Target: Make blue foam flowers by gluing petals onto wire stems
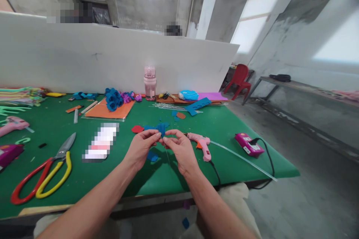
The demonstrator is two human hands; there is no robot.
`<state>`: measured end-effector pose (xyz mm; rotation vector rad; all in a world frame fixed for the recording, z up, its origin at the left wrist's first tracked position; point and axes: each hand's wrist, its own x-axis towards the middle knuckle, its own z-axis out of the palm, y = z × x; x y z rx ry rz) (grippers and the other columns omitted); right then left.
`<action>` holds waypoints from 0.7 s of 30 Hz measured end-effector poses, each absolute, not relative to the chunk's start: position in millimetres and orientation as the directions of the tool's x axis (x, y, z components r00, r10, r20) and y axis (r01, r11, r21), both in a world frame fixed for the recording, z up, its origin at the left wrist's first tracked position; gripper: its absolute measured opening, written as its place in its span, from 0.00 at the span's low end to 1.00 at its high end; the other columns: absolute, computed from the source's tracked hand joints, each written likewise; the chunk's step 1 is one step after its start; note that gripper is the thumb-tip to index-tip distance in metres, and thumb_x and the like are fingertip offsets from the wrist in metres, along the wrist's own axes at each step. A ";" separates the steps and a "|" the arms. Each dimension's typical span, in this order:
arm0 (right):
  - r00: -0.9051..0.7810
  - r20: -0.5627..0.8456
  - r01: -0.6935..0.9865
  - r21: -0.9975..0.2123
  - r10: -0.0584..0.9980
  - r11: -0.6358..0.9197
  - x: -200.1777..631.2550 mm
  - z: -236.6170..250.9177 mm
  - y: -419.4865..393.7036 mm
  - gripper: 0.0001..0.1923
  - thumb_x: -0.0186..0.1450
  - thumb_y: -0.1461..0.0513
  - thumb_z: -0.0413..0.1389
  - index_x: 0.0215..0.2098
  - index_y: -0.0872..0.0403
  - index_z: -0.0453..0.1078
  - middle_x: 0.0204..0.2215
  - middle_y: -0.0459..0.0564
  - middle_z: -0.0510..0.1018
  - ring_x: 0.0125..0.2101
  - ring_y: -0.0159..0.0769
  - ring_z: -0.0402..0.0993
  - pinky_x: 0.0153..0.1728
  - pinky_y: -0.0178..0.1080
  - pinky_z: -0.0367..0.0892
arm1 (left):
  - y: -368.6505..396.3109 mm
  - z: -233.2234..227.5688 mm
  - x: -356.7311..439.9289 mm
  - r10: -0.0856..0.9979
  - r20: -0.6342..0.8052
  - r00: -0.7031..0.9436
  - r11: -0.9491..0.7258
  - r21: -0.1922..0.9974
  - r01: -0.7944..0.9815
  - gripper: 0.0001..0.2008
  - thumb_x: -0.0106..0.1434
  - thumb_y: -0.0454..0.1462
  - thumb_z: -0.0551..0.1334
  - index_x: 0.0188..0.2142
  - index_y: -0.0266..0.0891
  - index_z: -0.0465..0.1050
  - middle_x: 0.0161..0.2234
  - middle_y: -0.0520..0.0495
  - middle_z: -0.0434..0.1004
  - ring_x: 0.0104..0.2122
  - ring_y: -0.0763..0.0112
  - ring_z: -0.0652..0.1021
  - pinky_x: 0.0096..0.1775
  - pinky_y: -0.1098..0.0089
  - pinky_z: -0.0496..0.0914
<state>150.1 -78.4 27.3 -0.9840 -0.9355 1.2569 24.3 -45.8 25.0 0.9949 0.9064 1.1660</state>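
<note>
Between both hands is a small blue felt flower [161,128], with a thin wire [169,157] running down below it. My left hand [141,147] pinches the flower's base from the left, thumb and forefinger together. From the right, my right hand [181,151] has its fingertips closed at the same base, by the wire; the exact grip there is too small to make out. A pink hot glue gun [206,151] lies just right of my right hand, a clear glue stick [241,158] trailing from its back. A blue felt scrap [152,156] and a red felt piece [137,129] lie near my left hand.
Large scissors [53,173] lie open at left, near a second glue gun [14,125]. Finished blue flowers [113,99] rest on orange felt sheets [106,112]. A pink bottle [150,84] stands before the white partition [120,59]. A purple power socket [249,145] sits at right, its cord hanging over the edge.
</note>
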 end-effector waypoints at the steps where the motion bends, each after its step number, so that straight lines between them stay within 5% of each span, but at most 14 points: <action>1: 0.085 0.028 -0.303 -0.952 0.996 0.053 150.1 27.4 -78.6 0.11 0.51 0.61 0.60 0.31 0.53 0.67 0.19 0.43 0.76 0.25 0.31 0.72 0.30 0.34 0.63 | -45.8 24.8 24.2 0.984 -0.057 0.171 0.107 0.948 -0.299 0.13 0.44 0.40 0.69 0.29 0.34 0.74 0.23 0.49 0.74 0.25 0.73 0.73 0.30 0.72 0.65; 21: 0.121 0.122 -0.195 -0.970 0.985 0.144 148.8 22.8 -78.3 0.08 0.54 0.60 0.59 0.32 0.51 0.67 0.21 0.44 0.77 0.28 0.37 0.76 0.33 0.38 0.68 | -45.9 25.3 24.6 0.980 -0.078 0.182 0.133 0.941 -0.313 0.12 0.43 0.39 0.69 0.27 0.36 0.73 0.23 0.50 0.74 0.25 0.74 0.73 0.28 0.74 0.63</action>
